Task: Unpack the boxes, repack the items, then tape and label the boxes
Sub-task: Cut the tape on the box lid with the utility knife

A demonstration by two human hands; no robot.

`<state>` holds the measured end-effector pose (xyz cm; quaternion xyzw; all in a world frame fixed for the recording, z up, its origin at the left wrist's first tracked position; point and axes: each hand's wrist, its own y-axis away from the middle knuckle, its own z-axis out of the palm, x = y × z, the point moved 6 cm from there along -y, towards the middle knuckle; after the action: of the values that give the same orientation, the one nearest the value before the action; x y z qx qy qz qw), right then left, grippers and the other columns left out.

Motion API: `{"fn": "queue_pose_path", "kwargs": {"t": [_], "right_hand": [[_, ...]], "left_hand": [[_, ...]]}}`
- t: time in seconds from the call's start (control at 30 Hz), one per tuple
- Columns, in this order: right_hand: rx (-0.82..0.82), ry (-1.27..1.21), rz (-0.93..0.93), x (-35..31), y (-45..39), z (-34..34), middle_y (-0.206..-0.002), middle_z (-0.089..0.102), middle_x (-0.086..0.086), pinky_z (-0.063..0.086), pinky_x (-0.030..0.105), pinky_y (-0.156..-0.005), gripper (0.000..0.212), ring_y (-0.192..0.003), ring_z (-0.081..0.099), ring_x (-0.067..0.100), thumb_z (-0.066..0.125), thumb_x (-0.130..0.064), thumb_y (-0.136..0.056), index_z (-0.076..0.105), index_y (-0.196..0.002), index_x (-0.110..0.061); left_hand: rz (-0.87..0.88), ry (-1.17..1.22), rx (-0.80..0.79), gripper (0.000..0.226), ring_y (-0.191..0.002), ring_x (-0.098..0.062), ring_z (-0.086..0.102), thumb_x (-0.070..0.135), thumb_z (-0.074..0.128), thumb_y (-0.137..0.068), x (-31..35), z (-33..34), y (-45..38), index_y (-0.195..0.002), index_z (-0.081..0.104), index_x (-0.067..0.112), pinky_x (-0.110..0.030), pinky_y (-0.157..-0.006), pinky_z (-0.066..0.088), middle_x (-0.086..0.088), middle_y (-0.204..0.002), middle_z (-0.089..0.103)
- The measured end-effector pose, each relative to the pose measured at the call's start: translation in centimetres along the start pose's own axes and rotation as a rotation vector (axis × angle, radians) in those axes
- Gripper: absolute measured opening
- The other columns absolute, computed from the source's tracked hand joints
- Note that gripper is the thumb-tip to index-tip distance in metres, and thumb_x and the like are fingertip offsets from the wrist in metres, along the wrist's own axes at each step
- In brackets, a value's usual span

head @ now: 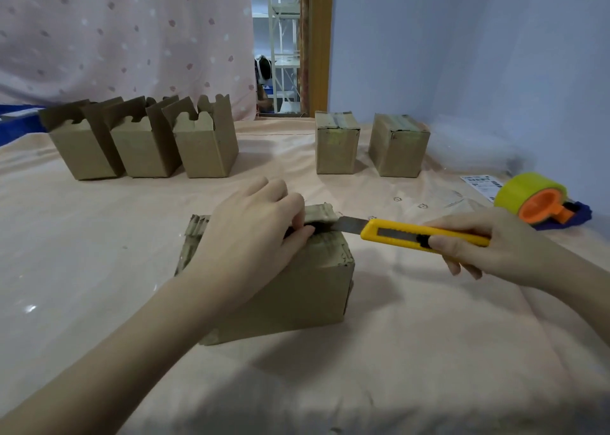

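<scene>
A taped cardboard box (297,292) stands in front of me on the peach cloth. My left hand (254,230) lies on its top, fingers curled over the far flap and lifting its edge. In my right hand (488,250) I grip a yellow utility knife (419,235). Its steel blade points left into the gap under that flap. Two more closed, taped boxes (335,144) (397,146) stand at the back right. Three open boxes (142,144) with raised flaps stand in a row at the back left.
A yellow tape roll on an orange dispenser (534,200) lies at the right edge, with a printed label sheet (483,184) just behind it. A dotted curtain hangs behind the open boxes; a blue wall runs along the right.
</scene>
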<state>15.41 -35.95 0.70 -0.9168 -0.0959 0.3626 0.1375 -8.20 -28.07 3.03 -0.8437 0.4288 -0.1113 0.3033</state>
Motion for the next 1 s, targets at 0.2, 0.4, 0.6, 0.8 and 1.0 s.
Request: {"fn": "queue_pose_path", "kwargs": {"t": [0.2, 0.4, 0.6, 0.8, 1.0], "right_hand": [[-0.098, 0.016, 0.147, -0.4, -0.4, -0.7, -0.057, 0.062, 0.01, 0.042, 0.02, -0.048, 0.022, -0.043, 0.051, 0.017, 0.049, -0.048, -0.081, 0.069, -0.08, -0.039], [-0.108, 0.047, 0.221, -1.0, -0.3, -0.9, -0.055, 0.061, 0.006, 0.04, 0.02, -0.047, 0.026, -0.042, 0.049, 0.017, 0.051, -0.029, -0.095, 0.07, -0.077, -0.028], [-0.11, 0.023, 0.245, -1.7, -0.3, -0.6, -0.052, 0.059, 0.006, 0.037, 0.017, -0.043, 0.026, -0.04, 0.044, 0.017, 0.052, -0.03, -0.093, 0.071, -0.078, -0.021], [-0.204, -0.042, 0.304, -1.9, 0.0, -0.7, -0.049, 0.055, 0.006, 0.03, 0.018, -0.038, 0.036, -0.035, 0.037, 0.016, 0.051, -0.04, -0.083, 0.062, -0.061, -0.014], [-0.234, -0.01, 0.281, -2.5, -0.8, 0.2, -0.049, 0.055, 0.005, 0.033, 0.018, -0.039, 0.033, -0.036, 0.038, 0.015, 0.05, -0.046, -0.081, 0.064, -0.06, -0.025]], "left_hand": [[-0.066, -0.033, -0.032, 0.056, -0.07, -0.018, 0.055, 0.056, 0.035, -0.086, 1.1, 0.9, 0.8, -0.083, 0.076, 0.019, -0.027, -0.052, 0.041, 0.004, -0.075, 0.056], [-0.072, -0.09, -0.092, 0.071, -0.079, -0.02, 0.047, 0.069, 0.025, -0.085, 1.2, 1.7, 0.8, -0.085, 0.074, 0.018, -0.03, -0.069, 0.026, 0.003, -0.08, 0.053], [-0.14, 0.107, -0.115, 0.08, -0.088, -0.01, 0.034, 0.083, 0.024, -0.067, 0.1, 1.4, 0.4, -0.103, 0.063, 0.024, -0.025, -0.074, 0.022, 0.011, -0.093, 0.041], [-0.118, 0.153, -0.089, 0.074, -0.086, -0.012, 0.039, 0.082, 0.034, -0.067, -0.1, 1.5, 0.5, -0.098, 0.064, 0.022, -0.028, -0.072, 0.027, 0.01, -0.091, 0.043], [-0.07, 0.15, -0.04, 0.068, -0.087, -0.012, 0.039, 0.079, 0.042, -0.069, 0.0, 1.5, 0.5, -0.095, 0.064, 0.02, -0.027, -0.07, 0.026, 0.009, -0.091, 0.044]]}}
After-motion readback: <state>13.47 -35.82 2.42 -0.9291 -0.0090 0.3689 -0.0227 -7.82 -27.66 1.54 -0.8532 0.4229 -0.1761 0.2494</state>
